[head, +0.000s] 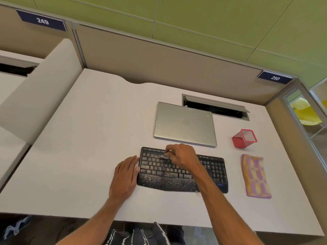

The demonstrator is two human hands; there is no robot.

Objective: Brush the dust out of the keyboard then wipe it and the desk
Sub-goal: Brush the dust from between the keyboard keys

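Now a brush (165, 155) is held to the dusty keyboard (164, 175) at the lower centre of the frame.
Black and speckled with pale dust over its left keys and palm rest, the keyboard is laid on the white counter (88, 138) just below a closed silver laptop (185, 123). The left hand (126, 174) is laid flat on the counter, fingers straight, fingertips touching the keyboard's left edge. The right hand (184, 157) is curled over the upper-left keys, and the small pale brush, blurred, is pinched in its fingertips against the keys. At the right of the frame a pink-and-yellow cloth (255, 175) is spread flat, apart from the keyboard, and a red mesh pen holder (245, 138) is set above it.
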